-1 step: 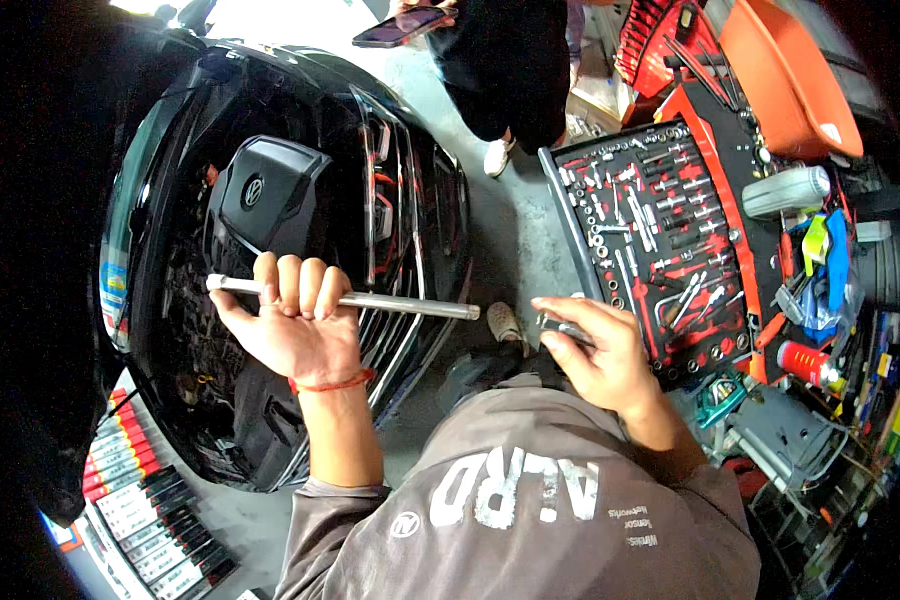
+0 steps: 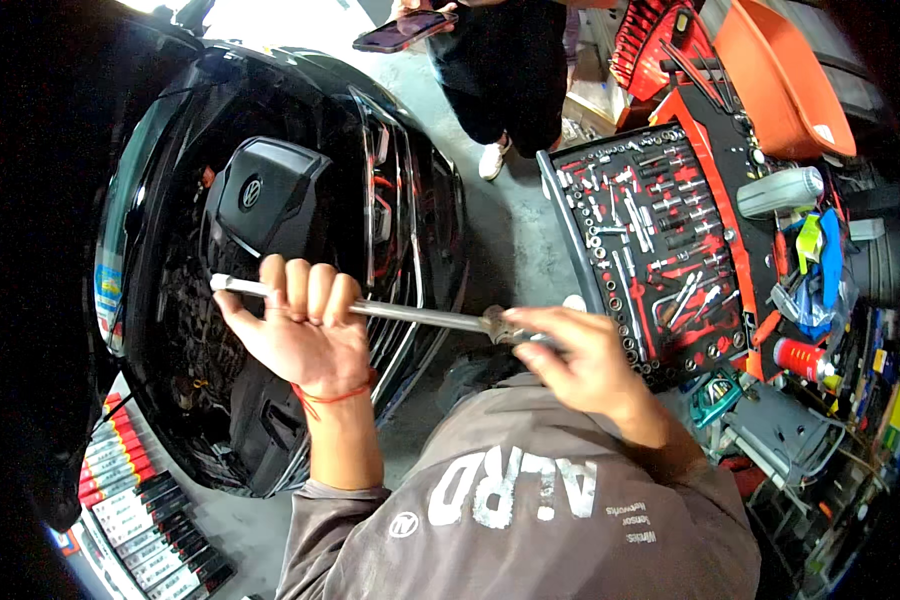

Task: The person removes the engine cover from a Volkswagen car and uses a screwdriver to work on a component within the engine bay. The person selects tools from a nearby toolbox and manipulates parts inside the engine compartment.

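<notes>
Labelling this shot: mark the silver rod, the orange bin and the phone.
Silver rod [image 2: 410,313], head view: bare part of its shaft.
Orange bin [image 2: 788,85], head view: its wall.
Phone [image 2: 404,32], head view: its dark screen.

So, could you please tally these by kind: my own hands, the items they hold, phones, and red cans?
Your hands, left hand and right hand: 2
Long metal bar, in the left: 1
Small tool, in the right, partly hidden: 1
Phone, near the top edge: 1
Red can: 1
Total: 6
</notes>
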The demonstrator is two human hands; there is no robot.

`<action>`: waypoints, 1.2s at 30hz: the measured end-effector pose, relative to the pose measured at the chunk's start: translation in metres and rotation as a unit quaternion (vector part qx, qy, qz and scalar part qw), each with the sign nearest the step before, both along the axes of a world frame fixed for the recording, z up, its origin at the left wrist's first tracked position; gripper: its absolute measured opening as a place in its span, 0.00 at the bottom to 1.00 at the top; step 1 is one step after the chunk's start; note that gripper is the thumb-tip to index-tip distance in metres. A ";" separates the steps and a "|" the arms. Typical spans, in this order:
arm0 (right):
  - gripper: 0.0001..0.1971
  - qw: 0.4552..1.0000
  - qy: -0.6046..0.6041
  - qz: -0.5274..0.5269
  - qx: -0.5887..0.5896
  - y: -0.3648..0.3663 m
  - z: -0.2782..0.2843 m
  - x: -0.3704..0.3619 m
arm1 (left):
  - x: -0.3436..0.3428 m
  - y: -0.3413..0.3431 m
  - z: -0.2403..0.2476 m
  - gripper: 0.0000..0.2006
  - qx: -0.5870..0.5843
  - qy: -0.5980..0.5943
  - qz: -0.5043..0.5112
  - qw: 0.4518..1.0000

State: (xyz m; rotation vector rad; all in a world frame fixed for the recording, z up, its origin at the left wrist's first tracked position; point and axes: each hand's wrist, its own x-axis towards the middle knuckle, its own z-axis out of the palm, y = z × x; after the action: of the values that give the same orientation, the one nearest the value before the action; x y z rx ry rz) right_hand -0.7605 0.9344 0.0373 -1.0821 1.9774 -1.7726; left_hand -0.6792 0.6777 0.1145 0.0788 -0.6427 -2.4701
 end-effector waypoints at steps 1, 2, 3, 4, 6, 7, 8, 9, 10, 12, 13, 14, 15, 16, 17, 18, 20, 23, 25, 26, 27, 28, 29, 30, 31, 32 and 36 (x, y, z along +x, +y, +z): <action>0.16 0.999 0.029 0.028 -0.003 -0.015 0.006 0.009 | 0.000 0.007 0.002 0.26 0.015 0.003 -0.021 1.000; 0.16 1.000 0.017 0.002 -0.016 -0.026 0.007 0.018 | 0.003 0.003 0.007 0.26 0.016 0.015 -0.012 1.000; 0.14 0.999 0.048 0.003 -0.017 -0.033 0.010 0.019 | 0.011 -0.002 0.010 0.26 -0.007 0.009 0.016 1.000; 0.13 0.999 -0.016 0.045 0.007 -0.035 0.015 0.023 | 0.018 -0.004 0.014 0.25 -0.020 0.012 0.026 0.999; 0.13 0.978 -0.158 0.132 -0.044 -0.041 0.009 0.036 | 0.027 -0.002 0.023 0.25 -0.038 0.038 0.027 0.998; 0.13 0.948 -0.229 0.186 -0.121 -0.042 0.001 0.040 | 0.030 0.001 0.030 0.26 -0.040 0.057 0.028 0.997; 0.14 0.882 -0.367 0.293 -0.041 -0.035 0.015 0.034 | 0.038 0.002 0.038 0.25 -0.048 0.072 0.038 0.996; 0.13 0.918 -0.293 0.254 -0.080 -0.035 0.019 0.040 | 0.037 0.004 0.042 0.25 -0.051 0.088 0.042 0.994; 0.13 0.947 -0.219 0.226 -0.063 -0.036 0.028 0.041 | 0.041 0.000 0.044 0.25 -0.077 0.100 0.032 0.992; 0.13 0.977 -0.116 0.155 -0.092 -0.038 0.034 0.044 | 0.046 -0.004 0.042 0.26 -0.099 0.110 0.023 0.989; 0.13 0.982 -0.092 0.146 -0.082 -0.037 0.032 0.046 | 0.048 -0.003 0.038 0.26 -0.102 0.107 0.036 0.988; 0.13 0.986 -0.068 0.138 -0.072 -0.034 0.031 0.046 | 0.046 0.000 0.038 0.26 -0.100 0.105 0.027 0.989; 0.13 0.989 -0.046 0.128 -0.061 -0.030 0.030 0.048 | 0.044 0.003 0.036 0.26 -0.099 0.101 0.017 0.990; 0.11 0.995 -0.010 0.076 -0.058 -0.025 0.032 0.050 | 0.042 0.009 0.034 0.26 -0.116 0.102 0.011 0.988; 0.11 0.998 0.033 0.045 -0.019 -0.022 0.024 0.053 | 0.042 0.016 0.033 0.27 -0.154 0.096 0.007 0.983; 0.11 0.996 0.046 0.072 -0.006 -0.017 0.021 0.050 | 0.042 0.023 0.035 0.26 -0.169 0.112 -0.029 0.979; 0.12 0.980 -0.059 0.181 -0.056 -0.007 0.018 0.038 | 0.035 0.040 0.044 0.25 -0.167 0.147 -0.099 0.970; 0.15 0.880 -0.344 0.295 -0.142 0.003 0.015 0.034 | 0.018 0.081 0.065 0.26 -0.097 0.179 -0.081 0.976; 0.16 0.724 -0.515 0.443 -0.117 0.018 0.007 0.012 | 0.001 0.110 0.072 0.26 -0.100 0.201 -0.104 0.969; 0.16 0.792 -0.432 0.409 -0.136 0.019 0.004 0.017 | -0.004 0.120 0.074 0.26 -0.106 0.195 -0.108 0.969; 0.15 0.844 -0.349 0.376 -0.154 0.019 0.010 0.023 | -0.005 0.128 0.077 0.27 -0.114 0.184 -0.105 0.971; 0.13 0.938 -0.158 0.293 -0.101 0.036 0.026 0.016 | -0.005 0.135 0.077 0.27 -0.140 0.154 -0.091 0.974; 0.12 0.964 -0.088 0.223 -0.117 0.040 0.019 0.020 | -0.008 0.142 0.075 0.28 -0.152 0.133 -0.074 0.977; 0.12 0.968 -0.075 0.195 -0.139 0.041 0.015 0.022 | -0.009 0.148 0.075 0.28 -0.159 0.102 -0.053 0.981; 0.12 0.971 -0.063 0.166 -0.161 0.042 0.013 0.022 | -0.009 0.154 0.075 0.29 -0.167 0.070 -0.031 0.983; 0.13 0.959 -0.086 0.218 -0.159 0.042 0.010 0.021 | -0.009 0.160 0.077 0.29 -0.162 0.084 -0.042 0.982; 0.16 0.871 -0.212 0.441 -0.048 0.066 0.028 -0.024 | -0.017 0.179 0.047 0.27 -0.089 0.014 -0.068 0.994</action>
State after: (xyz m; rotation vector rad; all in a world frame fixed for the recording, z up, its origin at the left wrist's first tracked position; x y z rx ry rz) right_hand -0.7844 1.0008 0.0657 -1.2091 0.8936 -1.4050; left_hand -0.6960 0.8567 0.1616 -0.0701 -0.8797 -2.5252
